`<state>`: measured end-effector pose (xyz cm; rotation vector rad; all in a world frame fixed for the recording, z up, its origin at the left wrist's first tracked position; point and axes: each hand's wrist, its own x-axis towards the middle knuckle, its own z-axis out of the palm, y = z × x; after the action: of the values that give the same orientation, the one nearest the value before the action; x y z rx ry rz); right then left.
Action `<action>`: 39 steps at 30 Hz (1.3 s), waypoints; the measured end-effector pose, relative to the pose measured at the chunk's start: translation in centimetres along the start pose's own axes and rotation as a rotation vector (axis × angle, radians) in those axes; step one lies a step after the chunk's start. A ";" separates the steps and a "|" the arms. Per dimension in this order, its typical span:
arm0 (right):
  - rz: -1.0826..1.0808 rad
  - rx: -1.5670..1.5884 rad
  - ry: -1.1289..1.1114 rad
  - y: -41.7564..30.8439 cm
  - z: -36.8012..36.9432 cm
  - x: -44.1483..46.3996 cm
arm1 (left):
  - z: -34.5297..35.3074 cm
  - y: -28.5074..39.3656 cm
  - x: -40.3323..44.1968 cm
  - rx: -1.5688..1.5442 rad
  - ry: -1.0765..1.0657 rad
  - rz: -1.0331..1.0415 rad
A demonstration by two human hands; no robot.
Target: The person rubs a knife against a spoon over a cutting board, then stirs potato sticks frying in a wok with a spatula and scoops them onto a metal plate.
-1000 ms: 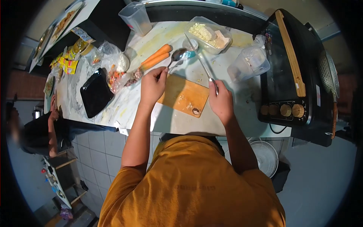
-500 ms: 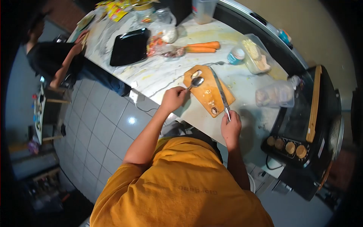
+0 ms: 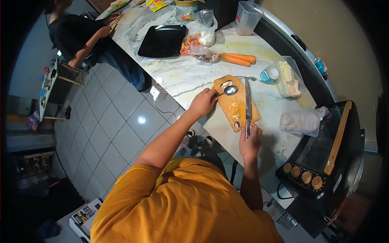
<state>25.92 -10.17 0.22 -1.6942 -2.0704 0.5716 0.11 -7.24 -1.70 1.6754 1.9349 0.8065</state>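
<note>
- Over the chopping board [image 3: 240, 95], held a metal spoon [image 3: 230, 90] by its handle in the left hand [image 3: 204, 101], pinched between thumb and fingers, bowl near the board's far end.
- Along the board's right side, pointed a long knife [image 3: 248, 101] away from the torso, with fingers of the right hand [image 3: 250, 143] closed about the handle.
- Not determined from this view: any contact between blade and board.
- Lay pale chopped bits [image 3: 234, 106] on the wood, between spoon and knife.
- Beyond the board, placed near one another: carrots [image 3: 239, 58] and a blue-labelled jar [image 3: 269, 75]; farther left, a black tray [image 3: 162, 40].
- Judged the spoon light, stiff and smooth, possibly slippery if wet; best grasped midway along the handle.
- Judged the knife rigid and somewhat heavier; safely grasped only by the handle, clear of the edge.
- Judged the bits light, soft and apt to cling or scatter; best gathered with a flat surface.
</note>
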 end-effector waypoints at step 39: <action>1.181 -0.046 1.307 -24.1 12.8 -60.8 | -0.1 7.3 -42.7 -0.204 -1.465 1.029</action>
<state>10.30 -74.95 -0.35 -2.2170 -0.1163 -0.3174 11.98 -48.70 1.79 2.0656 -0.0168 -0.1003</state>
